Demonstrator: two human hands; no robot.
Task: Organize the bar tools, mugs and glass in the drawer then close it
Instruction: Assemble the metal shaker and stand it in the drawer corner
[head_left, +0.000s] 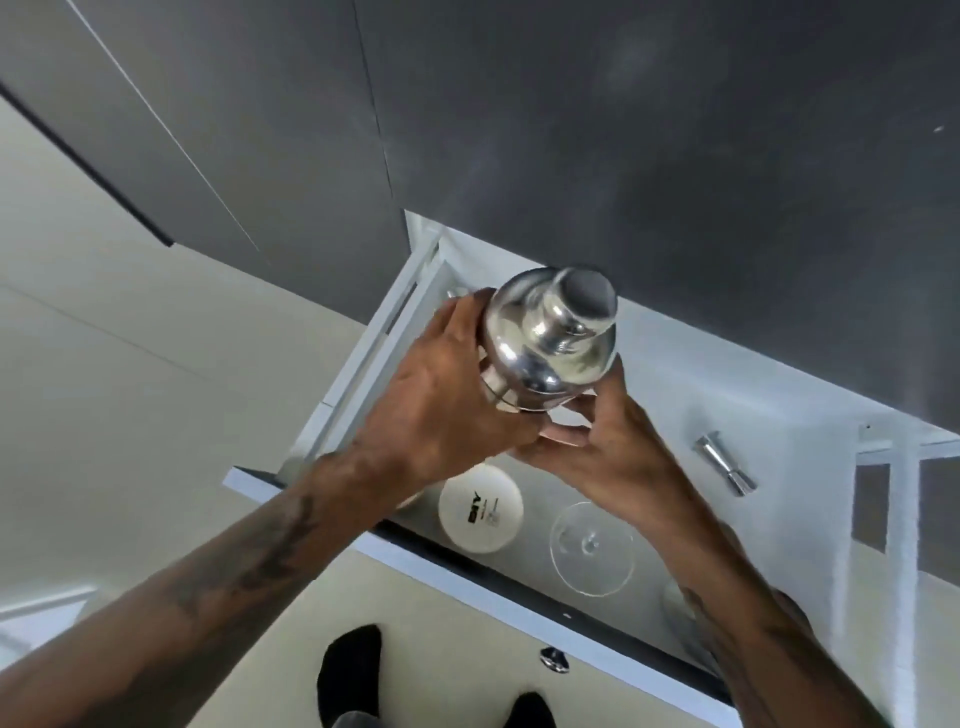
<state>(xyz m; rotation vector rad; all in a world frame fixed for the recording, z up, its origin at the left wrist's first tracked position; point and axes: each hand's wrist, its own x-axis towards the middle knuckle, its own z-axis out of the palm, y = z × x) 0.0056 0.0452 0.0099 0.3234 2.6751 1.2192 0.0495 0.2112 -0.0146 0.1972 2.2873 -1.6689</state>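
Holding a shiny cocktail shaker (550, 343) up over the open drawer (519, 571), the left hand (441, 410) wraps around its side and the right hand (608, 447) cups it from below. Both hands are closed on the shaker and touch each other under it.

Some things are already in the drawer. A white mug (480, 506) with dark letters sits near the front edge. A clear stemmed glass (592, 548) stands just beside it. A small metal jigger (724, 462) lies nearer the right side. Something pale shows by the right arm, but it is too hidden to name.

The job looks about half done. The shaker needs a spot in the drawer, maybe toward the back edge where there is bare space. After that, the drawer needs to be pushed shut.
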